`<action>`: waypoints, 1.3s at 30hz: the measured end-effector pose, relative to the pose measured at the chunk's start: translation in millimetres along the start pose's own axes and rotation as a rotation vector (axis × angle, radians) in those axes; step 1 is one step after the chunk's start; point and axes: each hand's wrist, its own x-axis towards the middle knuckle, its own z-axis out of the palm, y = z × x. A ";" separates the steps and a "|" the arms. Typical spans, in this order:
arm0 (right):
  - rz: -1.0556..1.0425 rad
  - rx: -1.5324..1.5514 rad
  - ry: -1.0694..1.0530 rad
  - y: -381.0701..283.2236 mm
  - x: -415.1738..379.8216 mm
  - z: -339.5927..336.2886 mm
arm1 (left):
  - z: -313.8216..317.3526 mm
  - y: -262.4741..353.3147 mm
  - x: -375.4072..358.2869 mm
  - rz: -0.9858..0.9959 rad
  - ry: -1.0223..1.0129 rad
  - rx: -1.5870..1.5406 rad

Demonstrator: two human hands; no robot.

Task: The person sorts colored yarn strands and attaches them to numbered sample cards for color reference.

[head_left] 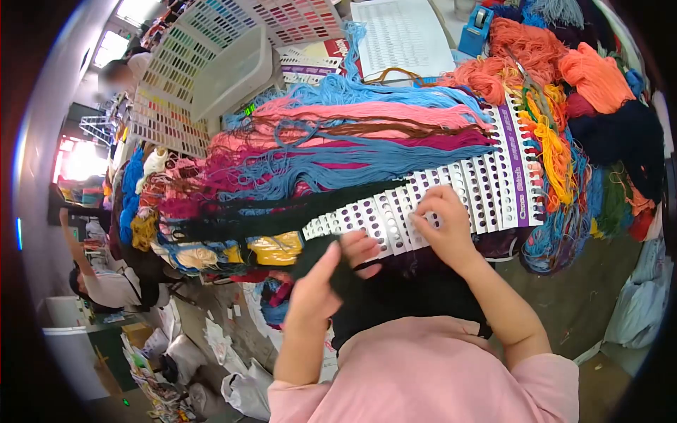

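Note:
My left hand [321,282], somewhat blurred, is curled around black embroidery floss [314,255] at the near edge of the table. My right hand [446,224] is above the white perforated thread cards [395,224], thumb and forefinger drawn together; anything between them is too small to make out. The overlapping cards have rows of round holes, and the rightmost bears a purple "Cross Stitch" strip [520,169]. Long strands of black floss [282,215], blue floss [352,166], magenta floss [233,169] and pink floss [367,113] stretch leftward from the cards.
A colour chart [176,77] and a whitish plastic bin [240,74] stand at the back left. Behind the floss are a printed sheet [402,39] and a blue tape dispenser [476,32]. Scissors [532,81] rest on coral and orange skeins at right. Other people are at far left.

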 end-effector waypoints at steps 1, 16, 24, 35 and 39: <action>0.059 0.091 -0.080 -9.0 -8.7 -1.2 | 6.3 -9.6 5.2 0.003 -0.027 -0.023; 0.709 1.018 -0.398 -73.1 -46.2 -1.3 | 6.0 -48.2 -26.9 0.078 0.022 0.042; 0.714 1.025 -0.411 -85.0 -53.6 -2.3 | -1.1 -46.5 -36.5 0.068 -0.148 -0.236; 0.639 0.968 -0.409 -92.0 -56.9 1.9 | -7.8 -51.5 -40.1 0.082 -0.050 -0.165; 0.738 1.155 -0.408 -89.8 -55.7 -2.8 | -23.5 -61.3 -36.2 0.224 -0.126 0.025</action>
